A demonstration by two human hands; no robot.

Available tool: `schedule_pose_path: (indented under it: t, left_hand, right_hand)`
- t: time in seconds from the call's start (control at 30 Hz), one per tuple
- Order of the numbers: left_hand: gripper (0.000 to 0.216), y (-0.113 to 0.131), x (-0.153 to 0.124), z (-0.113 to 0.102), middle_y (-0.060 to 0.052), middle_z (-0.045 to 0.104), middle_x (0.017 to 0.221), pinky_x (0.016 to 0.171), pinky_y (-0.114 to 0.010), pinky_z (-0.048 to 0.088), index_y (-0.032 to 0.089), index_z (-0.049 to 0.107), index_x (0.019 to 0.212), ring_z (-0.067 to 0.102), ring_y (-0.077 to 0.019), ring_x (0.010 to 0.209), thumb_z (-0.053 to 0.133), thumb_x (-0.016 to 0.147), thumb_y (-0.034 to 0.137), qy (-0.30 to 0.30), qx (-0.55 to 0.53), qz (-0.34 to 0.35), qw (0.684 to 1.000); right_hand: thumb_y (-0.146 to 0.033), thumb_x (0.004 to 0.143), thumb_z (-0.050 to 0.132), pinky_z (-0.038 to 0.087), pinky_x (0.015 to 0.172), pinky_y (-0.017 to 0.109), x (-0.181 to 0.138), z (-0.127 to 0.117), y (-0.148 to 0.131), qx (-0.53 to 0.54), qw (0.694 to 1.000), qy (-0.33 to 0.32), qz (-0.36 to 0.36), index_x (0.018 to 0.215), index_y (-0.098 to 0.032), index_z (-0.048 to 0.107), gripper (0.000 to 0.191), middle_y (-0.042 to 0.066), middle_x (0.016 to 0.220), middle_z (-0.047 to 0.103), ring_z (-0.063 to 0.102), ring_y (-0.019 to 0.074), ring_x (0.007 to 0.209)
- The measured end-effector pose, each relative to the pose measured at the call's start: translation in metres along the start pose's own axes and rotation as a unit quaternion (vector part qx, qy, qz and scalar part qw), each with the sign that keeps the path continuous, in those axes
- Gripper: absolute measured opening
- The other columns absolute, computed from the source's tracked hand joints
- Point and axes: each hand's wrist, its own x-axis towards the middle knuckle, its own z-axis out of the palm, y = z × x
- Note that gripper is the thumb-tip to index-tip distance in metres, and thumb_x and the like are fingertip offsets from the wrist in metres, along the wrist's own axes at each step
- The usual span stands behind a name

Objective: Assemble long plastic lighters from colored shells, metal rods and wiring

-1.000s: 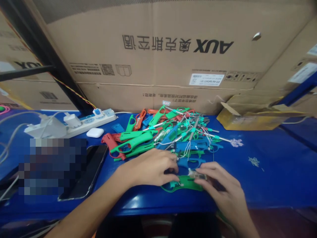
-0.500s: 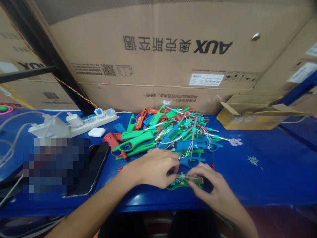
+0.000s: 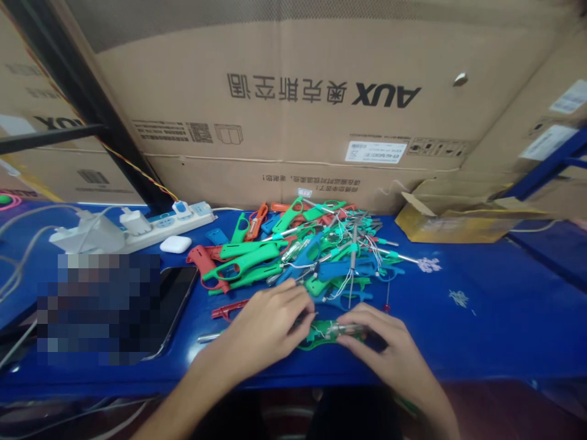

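Observation:
Both hands rest on a green plastic handle shell [image 3: 323,335] lying at the front edge of the blue table [image 3: 481,330]. My left hand [image 3: 263,327] presses on its left end with curled fingers. My right hand [image 3: 383,342] pinches a small clear part with thin wires [image 3: 346,329] onto the shell's right half. Just behind lies a pile of green, blue and red handle shells with metal probes and wires [image 3: 302,250].
A black phone [image 3: 172,299] lies left of my hands by a blurred patch. Behind it are a white power strip with chargers [image 3: 137,226] and a white earbud case [image 3: 175,244]. Cardboard boxes [image 3: 293,104] wall the back; an open small box [image 3: 454,221] sits right.
Both hands and the green shell have shifted slightly left and toward the table's front edge. The right hand's fingers closed in on the clear part.

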Motion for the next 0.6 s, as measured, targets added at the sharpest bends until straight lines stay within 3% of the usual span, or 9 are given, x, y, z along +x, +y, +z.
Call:
schedule_pose_path:
  t: [0.13, 0.27, 0.4, 0.6]
  left_hand:
    - [0.012, 0.011, -0.029, 0.025, -0.001, 0.072, 0.093, 0.083, -0.035, 0.051, 0.021, 0.064, 0.096, 0.063, -0.0201, 0.09, 0.054, 0.102, 0.019, 0.117, -0.063, -0.048, 0.99]
    - [0.009, 0.017, -0.038, 0.035, -0.002, 0.073, 0.095, 0.082, -0.035, 0.051, 0.022, 0.065, 0.101, 0.062, -0.0206, 0.09, 0.056, 0.101, 0.018, 0.18, -0.083, -0.059, 0.978]
    - [0.016, 0.022, -0.038, 0.033, -0.003, 0.073, 0.101, 0.088, -0.037, 0.05, 0.023, 0.065, 0.111, 0.062, -0.0208, 0.094, 0.054, 0.102, 0.016, 0.169, -0.101, -0.047, 0.979]
    - [0.013, 0.029, -0.04, 0.035, -0.003, 0.07, 0.099, 0.083, -0.038, 0.045, 0.023, 0.063, 0.105, 0.057, -0.0216, 0.094, 0.052, 0.103, 0.015, 0.131, -0.112, -0.056, 0.983]
  right_hand:
    - [-0.034, 0.094, 0.071, 0.053, 0.06, 0.024, -0.009, 0.004, -0.006, -0.01, 0.998, 0.044, 0.037, 0.1, -0.025, 0.072, 0.011, 0.003, 0.088, 0.071, 0.067, 0.0166, 0.073]
    - [-0.038, 0.094, 0.071, 0.052, 0.057, 0.023, -0.013, 0.012, -0.01, 0.005, 0.998, 0.026, 0.062, 0.099, -0.025, 0.073, 0.014, 0.002, 0.086, 0.072, 0.066, 0.0152, 0.068]
    - [-0.041, 0.094, 0.071, 0.051, 0.055, 0.022, -0.01, 0.015, -0.01, 0.014, 0.997, 0.004, 0.074, 0.099, -0.026, 0.074, 0.016, -0.001, 0.085, 0.075, 0.063, 0.0134, 0.062]
    - [-0.043, 0.094, 0.071, 0.052, 0.057, 0.021, -0.011, 0.013, -0.009, 0.003, 0.997, -0.014, 0.07, 0.098, -0.027, 0.076, 0.017, -0.002, 0.083, 0.075, 0.065, 0.0133, 0.063]
